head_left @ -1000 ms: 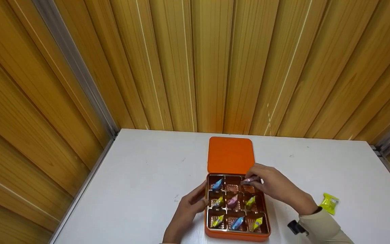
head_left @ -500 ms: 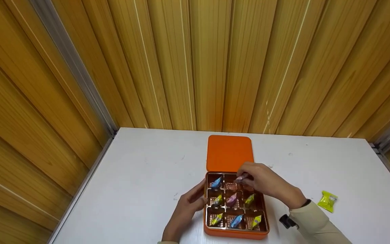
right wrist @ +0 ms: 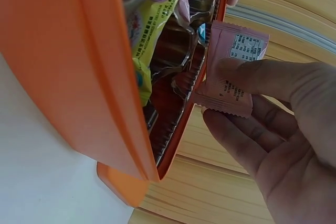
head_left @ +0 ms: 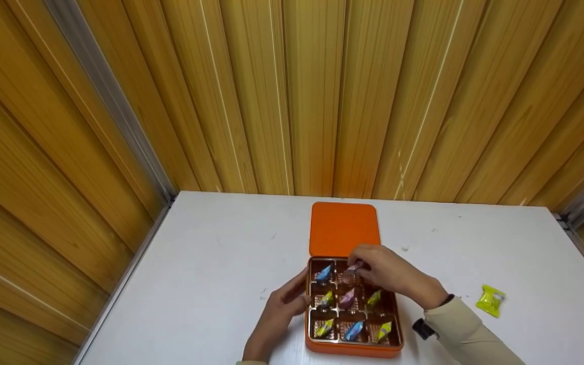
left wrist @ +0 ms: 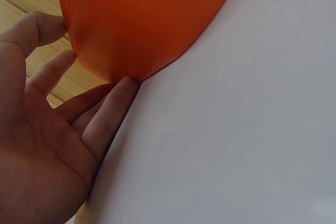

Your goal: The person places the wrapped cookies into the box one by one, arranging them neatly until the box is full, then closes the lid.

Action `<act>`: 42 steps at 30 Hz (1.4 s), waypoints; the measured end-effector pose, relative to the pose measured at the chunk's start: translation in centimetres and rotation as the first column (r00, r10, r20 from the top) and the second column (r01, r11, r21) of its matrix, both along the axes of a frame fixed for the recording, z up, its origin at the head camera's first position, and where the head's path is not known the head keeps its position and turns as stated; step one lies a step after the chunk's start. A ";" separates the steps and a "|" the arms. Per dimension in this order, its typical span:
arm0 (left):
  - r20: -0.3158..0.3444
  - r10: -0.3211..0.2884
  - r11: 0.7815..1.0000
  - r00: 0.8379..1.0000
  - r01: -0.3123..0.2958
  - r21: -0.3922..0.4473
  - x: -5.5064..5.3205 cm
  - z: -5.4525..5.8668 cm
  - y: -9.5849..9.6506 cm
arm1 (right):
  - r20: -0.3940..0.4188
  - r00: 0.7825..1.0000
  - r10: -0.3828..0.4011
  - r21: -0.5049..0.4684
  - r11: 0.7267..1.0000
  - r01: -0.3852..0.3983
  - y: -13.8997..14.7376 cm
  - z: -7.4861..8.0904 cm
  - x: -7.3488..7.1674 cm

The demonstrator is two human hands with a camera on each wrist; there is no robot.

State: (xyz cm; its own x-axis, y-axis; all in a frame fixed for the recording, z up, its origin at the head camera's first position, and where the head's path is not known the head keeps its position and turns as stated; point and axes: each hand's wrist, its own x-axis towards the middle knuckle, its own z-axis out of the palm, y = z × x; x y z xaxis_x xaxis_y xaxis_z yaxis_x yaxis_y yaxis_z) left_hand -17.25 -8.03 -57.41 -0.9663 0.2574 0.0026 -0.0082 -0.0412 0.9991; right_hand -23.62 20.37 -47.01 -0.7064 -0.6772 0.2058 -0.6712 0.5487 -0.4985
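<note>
My right hand (head_left: 386, 268) pinches a small pink candy packet (right wrist: 228, 69) between thumb and fingers, over the back middle compartment of an orange tin box (head_left: 355, 350). The box has a brown divided tray; blue, yellow and pink wrapped candies stand tilted in several compartments, such as a blue candy (head_left: 324, 274) at back left and a pink candy (head_left: 347, 298) in the centre. The back right compartment is mostly hidden behind my right hand. My left hand (head_left: 283, 309) rests against the box's left side, its fairly straight fingertips touching the orange wall (left wrist: 142, 19).
The orange lid (head_left: 344, 229) lies flat on the white table (head_left: 211, 284) just behind the box. A yellow-green candy packet (head_left: 490, 300) lies on the table at the right. Wood-patterned panels (head_left: 317, 101) stand along the back and sides.
My right hand has moved left with the pink candy packet, from over the back right compartment to the back middle one. My left hand stays at the box's side.
</note>
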 end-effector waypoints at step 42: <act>0.004 0.010 1.000 1.000 -0.009 -0.015 -0.1 0.4 0.1 | -0.041 0.999 0.016 0.070 0.997 -0.013 -1.2 -1.6 -0.6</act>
